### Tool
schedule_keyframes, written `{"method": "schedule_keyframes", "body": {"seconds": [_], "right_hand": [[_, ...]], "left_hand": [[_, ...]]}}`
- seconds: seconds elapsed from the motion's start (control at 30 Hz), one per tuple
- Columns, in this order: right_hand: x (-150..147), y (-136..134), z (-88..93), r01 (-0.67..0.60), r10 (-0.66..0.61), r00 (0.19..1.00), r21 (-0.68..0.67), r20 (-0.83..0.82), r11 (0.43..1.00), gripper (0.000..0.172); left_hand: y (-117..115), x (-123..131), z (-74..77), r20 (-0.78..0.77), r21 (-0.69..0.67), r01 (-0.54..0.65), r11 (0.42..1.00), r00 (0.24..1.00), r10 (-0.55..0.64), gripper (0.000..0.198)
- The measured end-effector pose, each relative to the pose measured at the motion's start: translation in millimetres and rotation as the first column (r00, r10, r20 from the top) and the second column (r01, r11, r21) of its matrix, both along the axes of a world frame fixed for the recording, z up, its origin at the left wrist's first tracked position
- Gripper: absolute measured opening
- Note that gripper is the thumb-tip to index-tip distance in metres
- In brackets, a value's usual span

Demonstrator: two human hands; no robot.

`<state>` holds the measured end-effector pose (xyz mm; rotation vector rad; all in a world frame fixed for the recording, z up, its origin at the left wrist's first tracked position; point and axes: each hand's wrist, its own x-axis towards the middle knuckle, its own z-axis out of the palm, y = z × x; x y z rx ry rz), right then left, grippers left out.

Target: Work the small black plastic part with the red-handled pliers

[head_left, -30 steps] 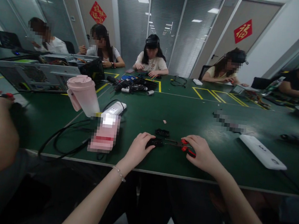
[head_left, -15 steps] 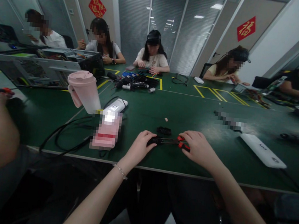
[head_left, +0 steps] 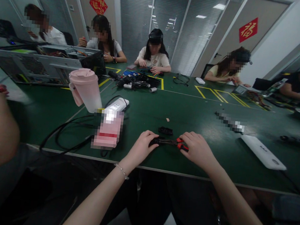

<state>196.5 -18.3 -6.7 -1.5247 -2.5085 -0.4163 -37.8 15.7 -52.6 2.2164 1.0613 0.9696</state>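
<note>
Near the front edge of the green table [head_left: 143, 120], my right hand [head_left: 198, 148] is closed around the red-and-black handles of long-nose pliers [head_left: 172, 142]. The jaws point left toward a small black part [head_left: 154, 141] pinched by my left hand [head_left: 144, 144]. Jaw tips and part meet there, but the exact grip is too small to make out. My left fingers cover much of the black part, so its kind is unclear. Just beyond the pliers lies another small black piece [head_left: 165, 130], touched by neither hand.
Left of my hands are a pink cup [head_left: 86, 89], a pink blurred item [head_left: 107, 131] and black cables [head_left: 57, 131]. A white power bank-like device [head_left: 263, 152] lies right. Behind are a computer case [head_left: 34, 68] and a pile of black parts [head_left: 134, 80]. Several people sit around.
My hands keep nearly the same grip on the pliers and the black part. The pliers' handles look slightly closer together. At far left, the neighbour's hand has shifted left.
</note>
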Motion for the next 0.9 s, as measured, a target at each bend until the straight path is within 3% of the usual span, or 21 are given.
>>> {"method": "schedule_keyframes", "body": {"seconds": [0.9], "right_hand": [[4.2, 3.4, -5.2, -0.021, 0.020, 0.999, -0.054, -0.026, 0.998, 0.023]], "left_hand": [[-0.4, 0.6, -0.3, -0.007, -0.002, -0.003, 1.000, 1.000, 0.003, 0.030]]}}
